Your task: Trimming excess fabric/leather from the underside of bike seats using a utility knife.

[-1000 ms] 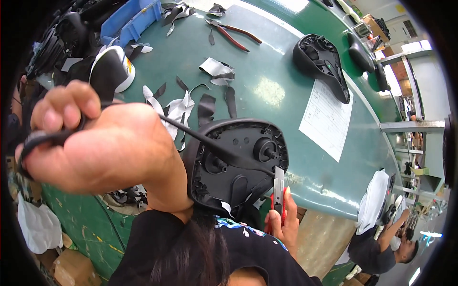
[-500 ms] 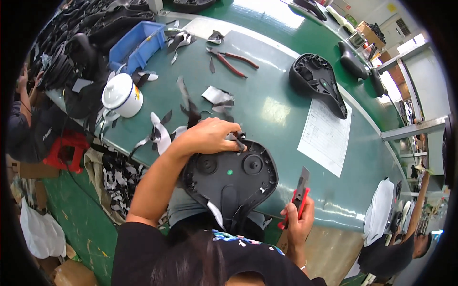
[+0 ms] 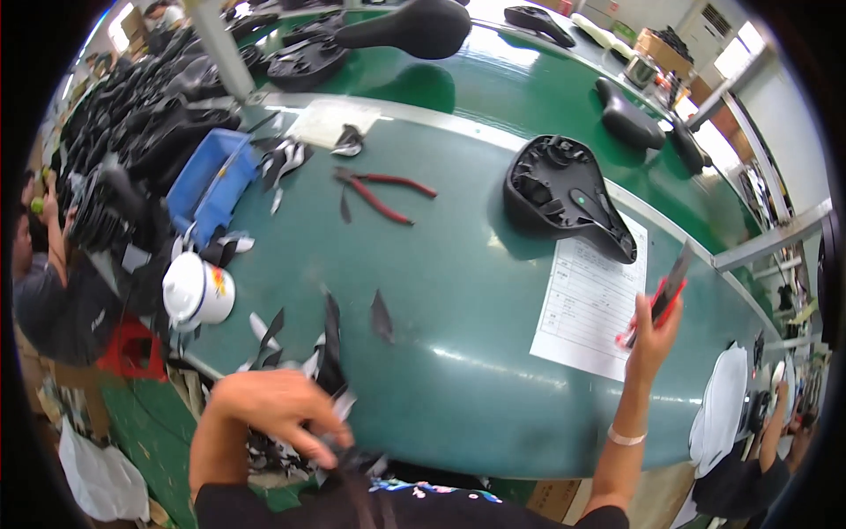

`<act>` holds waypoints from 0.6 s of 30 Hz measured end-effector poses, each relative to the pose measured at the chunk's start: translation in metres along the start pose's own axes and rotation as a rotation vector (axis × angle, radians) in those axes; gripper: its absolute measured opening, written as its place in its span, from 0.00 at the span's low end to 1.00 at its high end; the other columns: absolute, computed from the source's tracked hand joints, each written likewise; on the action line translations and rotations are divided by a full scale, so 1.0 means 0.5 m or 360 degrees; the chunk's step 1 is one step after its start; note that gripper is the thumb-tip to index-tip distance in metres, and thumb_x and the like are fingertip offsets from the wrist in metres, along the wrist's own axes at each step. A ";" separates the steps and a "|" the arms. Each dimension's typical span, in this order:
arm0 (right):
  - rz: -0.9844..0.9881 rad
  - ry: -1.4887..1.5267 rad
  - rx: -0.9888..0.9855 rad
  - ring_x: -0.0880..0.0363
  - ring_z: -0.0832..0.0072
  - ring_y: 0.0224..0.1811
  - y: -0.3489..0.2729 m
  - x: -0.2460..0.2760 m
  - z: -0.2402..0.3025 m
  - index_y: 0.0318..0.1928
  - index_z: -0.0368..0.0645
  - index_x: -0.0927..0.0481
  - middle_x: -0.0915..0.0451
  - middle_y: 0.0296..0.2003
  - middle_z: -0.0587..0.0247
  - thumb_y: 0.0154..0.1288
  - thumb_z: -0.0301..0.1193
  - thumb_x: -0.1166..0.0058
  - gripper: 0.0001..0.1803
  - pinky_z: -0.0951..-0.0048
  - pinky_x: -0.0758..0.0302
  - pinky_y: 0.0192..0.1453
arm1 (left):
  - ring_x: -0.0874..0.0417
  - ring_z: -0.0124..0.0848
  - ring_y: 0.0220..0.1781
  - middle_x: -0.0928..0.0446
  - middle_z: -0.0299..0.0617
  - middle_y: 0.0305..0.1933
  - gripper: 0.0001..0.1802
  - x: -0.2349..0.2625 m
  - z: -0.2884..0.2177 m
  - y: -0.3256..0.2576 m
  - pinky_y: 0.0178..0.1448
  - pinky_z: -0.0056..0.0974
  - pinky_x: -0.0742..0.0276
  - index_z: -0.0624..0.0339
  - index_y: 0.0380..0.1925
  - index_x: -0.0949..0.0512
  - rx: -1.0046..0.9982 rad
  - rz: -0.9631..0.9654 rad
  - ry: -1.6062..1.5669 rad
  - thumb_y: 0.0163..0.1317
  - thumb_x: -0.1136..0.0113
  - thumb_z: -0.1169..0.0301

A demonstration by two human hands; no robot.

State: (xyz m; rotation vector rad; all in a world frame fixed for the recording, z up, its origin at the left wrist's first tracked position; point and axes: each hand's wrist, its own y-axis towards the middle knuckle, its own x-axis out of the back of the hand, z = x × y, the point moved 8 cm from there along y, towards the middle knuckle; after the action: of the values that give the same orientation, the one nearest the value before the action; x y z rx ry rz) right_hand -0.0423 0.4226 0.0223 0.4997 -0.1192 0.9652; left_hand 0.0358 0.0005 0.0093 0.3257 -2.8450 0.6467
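Observation:
In my right hand (image 3: 656, 331) is a red-handled utility knife (image 3: 671, 291), its dark blade pointing up and away, above the right side of a printed sheet (image 3: 577, 317). My left hand (image 3: 286, 407) is over the table's near edge, beside black and white trimmed scraps (image 3: 328, 348). Motion smears its fingers, and I cannot make out whether they hold anything. Beyond the sheet, partly covering its top, lies a black bicycle saddle (image 3: 592, 210) with its hollow underside up. Red-handled pliers (image 3: 388, 196) rest open toward the back left.
A blue bin (image 3: 208, 185) and a white lidded enamel mug (image 3: 204, 291) stand at the left, next to a heap of black saddle parts (image 3: 132, 123). A second green bench (image 3: 520, 93) with saddles runs behind. Co-workers sit at the far left and far right.
The saddle under my left hand has gone out of sight. My left hand moved nearer and left. My right hand, with the knife, moved right and away. The view has shifted too.

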 end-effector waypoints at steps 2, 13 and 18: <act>-0.0011 0.0059 0.0061 0.33 0.87 0.21 0.127 -0.037 -0.028 0.54 0.38 0.30 0.30 0.27 0.70 0.62 0.30 0.42 0.21 0.82 0.35 0.23 | 0.21 0.37 0.27 0.22 0.40 0.24 0.13 0.104 -0.011 -0.046 0.31 0.39 0.27 0.58 0.24 0.20 0.0065 -0.0919 0.0269 0.53 0.35 0.59; -0.0125 0.0476 -0.0375 0.24 0.72 0.36 0.692 -0.284 -0.314 0.55 0.49 0.29 0.27 0.37 0.67 0.54 0.31 0.36 0.27 0.64 0.23 0.33 | 0.33 0.26 0.18 0.30 0.39 0.19 0.10 0.288 0.059 0.230 0.23 0.32 0.37 0.64 0.21 0.25 -0.0094 -0.2010 0.0294 0.58 0.37 0.73; -0.0041 0.1051 -0.0323 0.21 0.60 0.39 0.718 -0.371 -0.226 0.51 0.48 0.32 0.26 0.42 0.62 0.56 0.25 0.37 0.23 0.62 0.15 0.33 | 0.36 0.21 0.18 0.32 0.35 0.18 0.10 0.294 0.095 0.214 0.22 0.29 0.41 0.64 0.20 0.26 -0.0081 -0.2083 -0.0174 0.58 0.38 0.74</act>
State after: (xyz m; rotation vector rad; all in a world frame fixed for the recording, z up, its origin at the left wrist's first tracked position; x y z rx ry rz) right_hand -0.4532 0.5014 -0.0087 -0.0192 0.3798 1.0363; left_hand -0.1393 0.0487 -0.0389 1.9408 -2.0089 0.2352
